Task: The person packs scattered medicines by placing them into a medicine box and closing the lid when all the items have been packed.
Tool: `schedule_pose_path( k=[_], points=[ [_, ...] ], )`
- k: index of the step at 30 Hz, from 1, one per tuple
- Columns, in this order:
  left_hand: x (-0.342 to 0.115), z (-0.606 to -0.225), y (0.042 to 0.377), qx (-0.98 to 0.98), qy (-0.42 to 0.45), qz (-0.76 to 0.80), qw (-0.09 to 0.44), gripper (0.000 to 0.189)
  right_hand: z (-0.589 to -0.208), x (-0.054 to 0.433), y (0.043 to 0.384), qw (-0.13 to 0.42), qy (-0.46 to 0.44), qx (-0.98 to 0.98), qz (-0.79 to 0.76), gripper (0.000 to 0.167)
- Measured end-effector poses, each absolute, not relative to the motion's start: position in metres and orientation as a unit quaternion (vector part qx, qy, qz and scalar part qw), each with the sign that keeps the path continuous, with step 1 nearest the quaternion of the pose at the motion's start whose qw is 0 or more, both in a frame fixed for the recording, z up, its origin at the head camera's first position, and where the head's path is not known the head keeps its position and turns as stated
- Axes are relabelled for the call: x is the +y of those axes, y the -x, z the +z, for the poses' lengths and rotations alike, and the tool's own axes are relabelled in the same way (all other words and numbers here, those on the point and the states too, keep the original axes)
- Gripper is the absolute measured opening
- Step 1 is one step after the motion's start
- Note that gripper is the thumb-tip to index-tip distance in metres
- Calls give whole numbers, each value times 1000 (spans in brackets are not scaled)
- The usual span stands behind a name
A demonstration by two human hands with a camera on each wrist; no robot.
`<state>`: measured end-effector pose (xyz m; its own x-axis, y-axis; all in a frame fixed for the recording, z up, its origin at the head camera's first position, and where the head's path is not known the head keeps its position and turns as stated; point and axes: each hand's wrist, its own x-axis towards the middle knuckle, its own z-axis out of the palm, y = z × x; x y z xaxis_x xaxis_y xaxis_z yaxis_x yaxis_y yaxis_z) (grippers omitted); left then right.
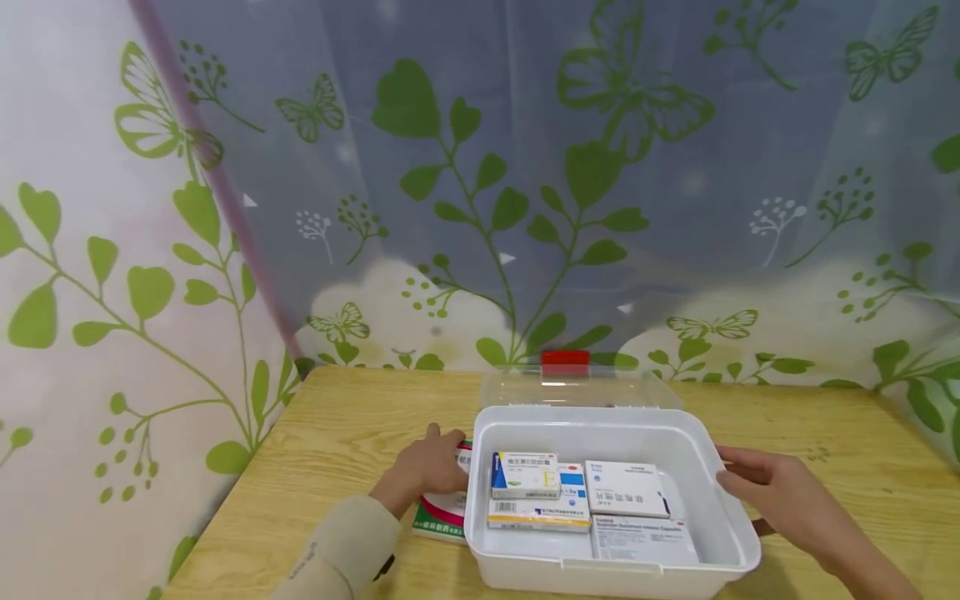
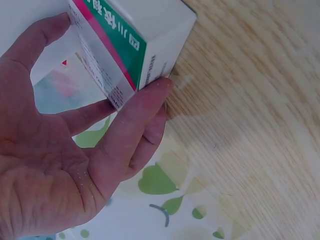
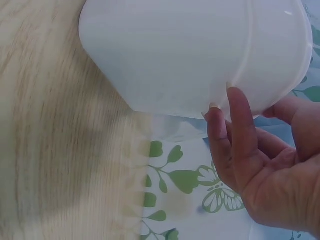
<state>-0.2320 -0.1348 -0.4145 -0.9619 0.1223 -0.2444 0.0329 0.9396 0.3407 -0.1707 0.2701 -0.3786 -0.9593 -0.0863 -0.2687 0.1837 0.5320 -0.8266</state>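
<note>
In the head view, my left hand (image 1: 431,467) grips a white medicine box (image 1: 442,512) with green and crimson bands, left of a white plastic storage box (image 1: 720,533). The left wrist view shows fingers on both sides of this medicine box (image 2: 117,50). My right hand (image 1: 795,500) holds the storage box's right side near the rim, its fingertips against the outer wall (image 3: 170,60). Inside lie several medicine boxes: a vitamin E carton (image 1: 525,477) on top of a blue-and-white carton (image 1: 540,512), a white carton (image 1: 626,490) and an ibuprofen carton (image 1: 645,542).
The storage box's clear lid (image 1: 517,387) is swung back behind it, with a red latch (image 1: 566,363) at its far edge. Everything stands on a wood-grain table (image 1: 352,417). A curtain (image 1: 480,208) printed with leaves and butterflies hangs behind the table.
</note>
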Motion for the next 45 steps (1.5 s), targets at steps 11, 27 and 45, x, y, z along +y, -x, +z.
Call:
schedule_pose_path(
  k=[11, 27, 45],
  points=[
    [-132, -410, 237, 975, -46, 168, 140, 72, -381, 270, 167, 129, -35, 865, -483, 69],
    [-131, -413, 237, 972, -41, 178, 145, 77, -372, 272, 175, 164, -10, 868, -469, 63],
    [-131, -414, 236, 977, -50, 151, 143, 74, -370, 268, 176, 171, -17, 866, -469, 63]
  ],
)
